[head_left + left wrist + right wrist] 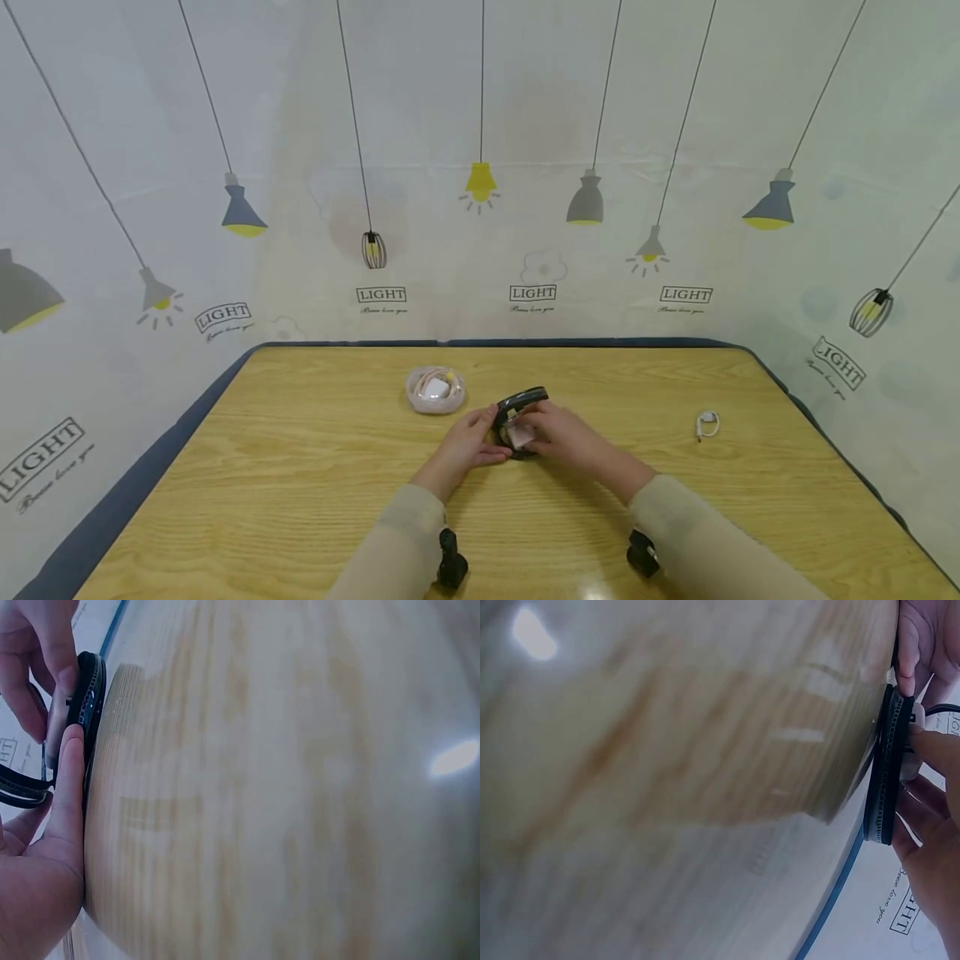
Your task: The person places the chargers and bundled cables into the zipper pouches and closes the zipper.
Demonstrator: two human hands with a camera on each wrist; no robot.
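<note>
A small black zippered case [528, 397] stands unzipped near the middle of the table, its lid raised. My left hand [467, 443] grips the case's left side, thumb at the upper rim and fingers low by the tabletop. From the right, my right hand [566, 435] reaches into the case and pinches a white block [520, 435] that looks like a charger. In the right wrist view, the toothed zipper edge [889, 765] runs along the case, and the fingers partly cover the white block. The left wrist view shows the left finger lying along the case wall [91, 690].
Behind the hands to the left sits a clear round container [437, 392] holding a white plug and coiled cable. A short white cable [707, 423] lies looped at the right. The wooden table [300, 467] meets a lamp-printed backdrop [450, 308] along its far edge.
</note>
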